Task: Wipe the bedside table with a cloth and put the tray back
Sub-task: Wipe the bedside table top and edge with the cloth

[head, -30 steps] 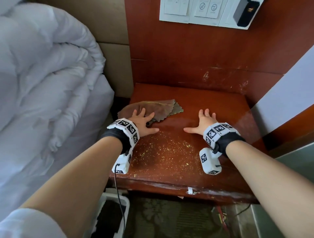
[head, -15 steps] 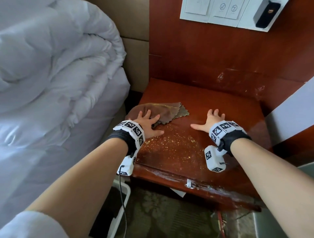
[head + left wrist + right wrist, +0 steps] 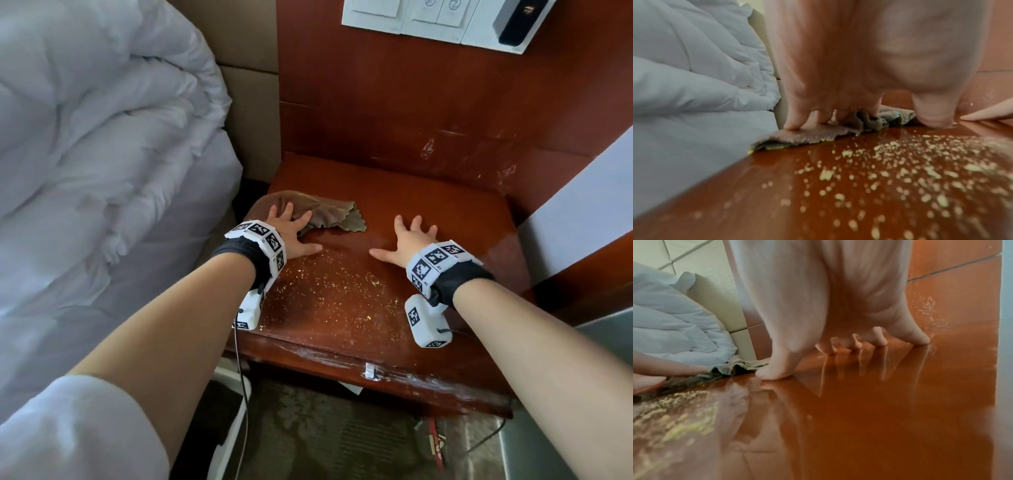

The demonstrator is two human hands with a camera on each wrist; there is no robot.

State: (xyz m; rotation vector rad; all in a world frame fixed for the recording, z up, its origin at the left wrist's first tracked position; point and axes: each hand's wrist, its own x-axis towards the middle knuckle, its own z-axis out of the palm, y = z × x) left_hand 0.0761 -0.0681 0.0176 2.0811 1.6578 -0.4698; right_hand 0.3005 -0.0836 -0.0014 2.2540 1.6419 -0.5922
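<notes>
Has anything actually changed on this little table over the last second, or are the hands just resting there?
Hardly anything. The left hand lies flat on the brown cloth as before, and the right hand stays spread on the bare bedside table. The yellow crumbs lie unswept. Only the head camera shifted; nothing was gripped or let go.

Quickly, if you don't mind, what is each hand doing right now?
Left hand: open, fingers spread, pressing the cloth onto the bedside table.
Right hand: open, fingers spread on the bare tabletop, holding nothing.
</notes>
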